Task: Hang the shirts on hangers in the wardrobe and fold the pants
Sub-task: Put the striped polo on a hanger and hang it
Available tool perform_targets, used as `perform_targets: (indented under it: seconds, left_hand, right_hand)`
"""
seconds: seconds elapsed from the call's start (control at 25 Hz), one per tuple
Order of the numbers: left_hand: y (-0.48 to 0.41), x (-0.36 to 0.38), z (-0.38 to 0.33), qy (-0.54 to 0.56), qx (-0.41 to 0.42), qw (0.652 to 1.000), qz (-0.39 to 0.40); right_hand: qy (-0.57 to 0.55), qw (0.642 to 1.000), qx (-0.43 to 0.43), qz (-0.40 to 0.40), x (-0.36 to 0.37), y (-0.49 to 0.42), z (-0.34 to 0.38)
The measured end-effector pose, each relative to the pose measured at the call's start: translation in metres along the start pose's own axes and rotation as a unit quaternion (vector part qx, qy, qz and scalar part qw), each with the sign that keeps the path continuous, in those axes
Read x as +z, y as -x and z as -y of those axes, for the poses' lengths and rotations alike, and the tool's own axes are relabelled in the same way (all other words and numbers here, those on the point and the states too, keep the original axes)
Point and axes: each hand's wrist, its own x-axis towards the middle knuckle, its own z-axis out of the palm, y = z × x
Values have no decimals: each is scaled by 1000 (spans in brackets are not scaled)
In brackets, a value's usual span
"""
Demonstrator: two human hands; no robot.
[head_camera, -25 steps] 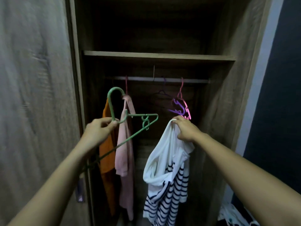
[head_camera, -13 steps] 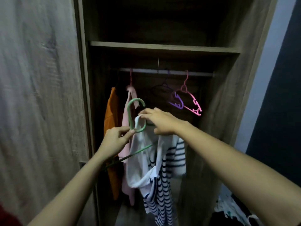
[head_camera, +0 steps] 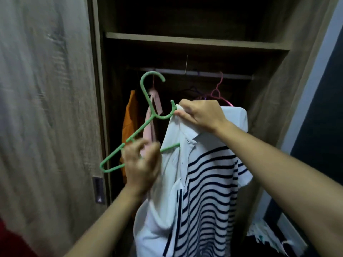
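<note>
The right hand (head_camera: 199,115) pinches the striped shirt (head_camera: 200,182) collar against the green hanger (head_camera: 148,119) just below its hook; the left hand (head_camera: 143,164), blurred, grips the hanger's lower bar. If that pinch slackens, the shirt could slide off the arm. Half a second ago the hanger sat lower, hook beside the right hand's fingers.

home bedroom, open wooden wardrobe (head_camera: 269,101), hanging rail (head_camera: 204,73), hung clothes (head_camera: 129,117)
</note>
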Motion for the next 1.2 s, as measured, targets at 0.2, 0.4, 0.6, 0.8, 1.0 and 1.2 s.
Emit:
perform_targets:
  seconds: [0.2,0.4,0.6,0.8,1.0,1.2]
  left_hand:
    - [68,44,15,81,-163,928,326]
    - [29,28,83,182,-232,849,438]
    - [-29,14,93,111,-239,824,502]
    - [-49,32,-13,110,-155,895,403]
    - [-48,7,18,-83,-32,971,221]
    - [-63,1,34,-29,47,971,233]
  right_hand:
    - [5,997,73,-28,-27,-4,-24]
    - [82,996,25,-12,-28,40,-51]
    - [148,986,52,52,-4,92,-51]
    - [47,966,229,111,8,83,-17]
    - [-62,964,258,8,-15,92,-41]
    - [-76,976,204,-18,-11,85,-36]
